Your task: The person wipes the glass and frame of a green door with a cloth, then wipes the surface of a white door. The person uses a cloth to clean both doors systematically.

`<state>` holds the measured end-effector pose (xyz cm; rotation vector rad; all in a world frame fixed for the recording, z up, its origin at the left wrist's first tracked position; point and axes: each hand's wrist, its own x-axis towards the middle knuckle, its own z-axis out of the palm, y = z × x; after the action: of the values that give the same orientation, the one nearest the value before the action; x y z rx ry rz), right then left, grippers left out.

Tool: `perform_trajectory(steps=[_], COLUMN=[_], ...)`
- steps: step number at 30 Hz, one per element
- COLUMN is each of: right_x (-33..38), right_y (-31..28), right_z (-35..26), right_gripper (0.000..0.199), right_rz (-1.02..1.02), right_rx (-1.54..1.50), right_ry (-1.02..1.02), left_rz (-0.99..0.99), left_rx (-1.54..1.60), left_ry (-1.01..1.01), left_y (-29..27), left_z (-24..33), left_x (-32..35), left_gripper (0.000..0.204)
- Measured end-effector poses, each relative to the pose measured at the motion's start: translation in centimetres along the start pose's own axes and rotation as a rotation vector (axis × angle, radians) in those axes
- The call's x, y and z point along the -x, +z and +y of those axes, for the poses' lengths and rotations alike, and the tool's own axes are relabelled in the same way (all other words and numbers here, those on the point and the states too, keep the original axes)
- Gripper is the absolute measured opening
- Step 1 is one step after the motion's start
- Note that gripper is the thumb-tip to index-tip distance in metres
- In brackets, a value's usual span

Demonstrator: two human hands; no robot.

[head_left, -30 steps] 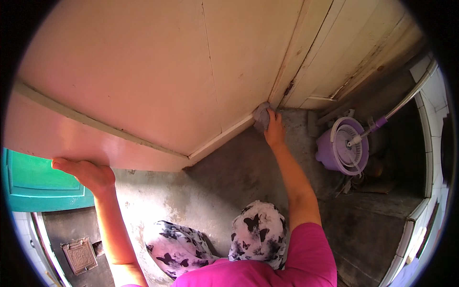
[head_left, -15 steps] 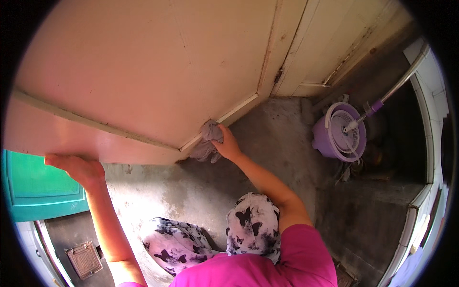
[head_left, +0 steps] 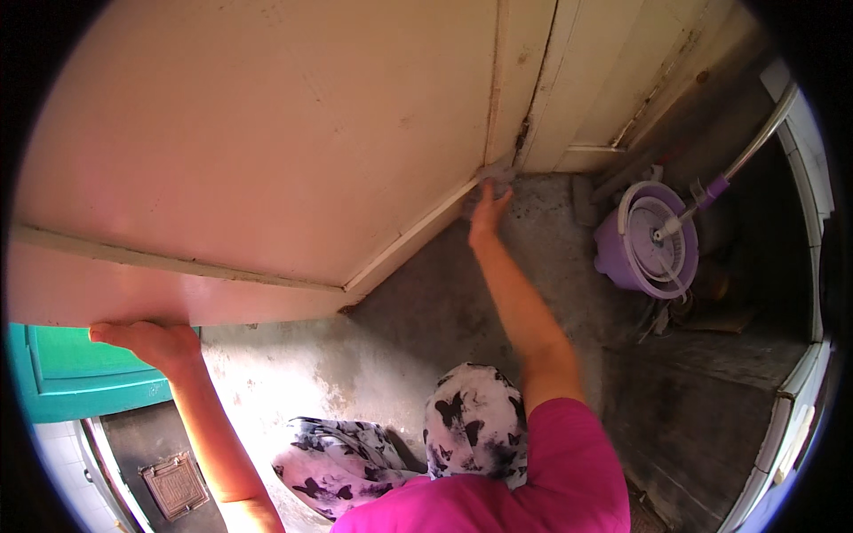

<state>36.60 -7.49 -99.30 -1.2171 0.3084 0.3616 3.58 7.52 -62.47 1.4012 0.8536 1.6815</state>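
Note:
A large pale pinkish door [head_left: 258, 151] with raised trim fills the upper left. My left hand [head_left: 153, 344] grips its free edge, though part of the fingers is hidden against the door. At the door's lower corner, close to the hinge side, my right hand [head_left: 487, 213] is closed on a grey cloth [head_left: 496, 176]. The cloth presses on the bottom trim strip [head_left: 413, 235], and some of it is hidden behind the hand. My right arm is stretched far forward.
A purple mop bucket [head_left: 617, 244] with a mop [head_left: 715, 186] leaning out of it stands on the right of the concrete floor [head_left: 426, 311]. A green door panel [head_left: 93, 360] and a square floor drain cover [head_left: 175, 484] are at the left. My knees are bent below.
My right hand has slid the cloth along the bottom trim, away from me and rightward to the hinge-side corner. My left hand stays on the door edge. The view has shifted slightly.

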Motion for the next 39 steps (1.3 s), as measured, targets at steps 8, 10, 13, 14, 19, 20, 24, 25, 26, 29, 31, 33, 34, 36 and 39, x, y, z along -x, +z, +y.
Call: perform_trajectory(steps=[8,10,13,14,19,20,24,25,26,29,31,33,34,36,39], right_x=[8.1,9.7,6.5,4.9,-7.0,-10.4,-6.5,-4.8,-3.5,-2.4,-1.4,-1.3,-1.3,-2.6,-9.6], right_y=[-2.2,-2.9,-3.8,-4.0,-4.6,-5.3,-0.4,-0.1,-0.2,-1.3,-2.8,-4.0,-4.3,-3.4,-5.1], right_z=[6.9,5.5,4.2,1.8,-4.4,-3.5,-4.7,-4.7,-4.6,-1.3,1.6,2.9,3.1,1.8,1.0], right_gripper=[0.055,0.05,0.045,0.043,0.044,0.048,0.06,0.063,0.067,0.067,0.064,0.051,0.045,0.041,0.051], right_rz=[-0.647,-0.505,-0.08,-0.005,0.126,0.11,0.213,0.151,0.093,-0.023,-0.229,-0.333,-0.389,-0.087,-0.014], right_rx=[0.246,0.131,-0.31,-0.509,-0.565,-0.448,0.032,0.075,0.12,0.267,0.385,0.306,0.267,0.144,-0.043], right_ry=[0.1,0.151,0.369,0.52,0.393,0.388,0.362,0.372,0.379,0.369,0.422,0.488,0.524,0.569,0.48], left_rz=[-0.03,0.0,-0.005,0.001,-0.019,-0.032,0.03,0.054,0.056,0.033,0.027,0.004,0.01,0.017,-0.016], left_rx=[0.015,0.019,-0.022,-0.024,-0.008,-0.003,-0.038,-0.04,-0.046,-0.036,-0.054,-0.048,-0.047,-0.05,-0.02], left_ry=[-0.015,-0.059,-0.04,-0.028,-0.004,-0.008,0.026,0.029,0.024,-0.005,-0.018,0.011,-0.002,-0.009,0.0], left_y=[-1.5,-1.2,-0.9,-1.5,-1.0,-0.2,-0.2,-0.6,-1.1,-1.1,-1.1,-1.6,-1.3,-1.9,-1.0], left_z=[-1.4,-0.8,-0.6,-0.5,0.2,0.4,0.4,0.3,0.1,0.1,0.1,-0.4,-0.2,0.1,0.1], left_x=[-2.2,-1.8,-1.8,-1.7,-1.4,-1.2,-1.2,-1.4,-1.7,-2.4,-2.6,-2.8,-2.5,-2.4,-2.6], left_gripper=[0.091,0.091,0.093,0.094,0.097,0.097,0.096,0.095,0.095,0.096,0.097,0.098,0.098,0.098,0.098])
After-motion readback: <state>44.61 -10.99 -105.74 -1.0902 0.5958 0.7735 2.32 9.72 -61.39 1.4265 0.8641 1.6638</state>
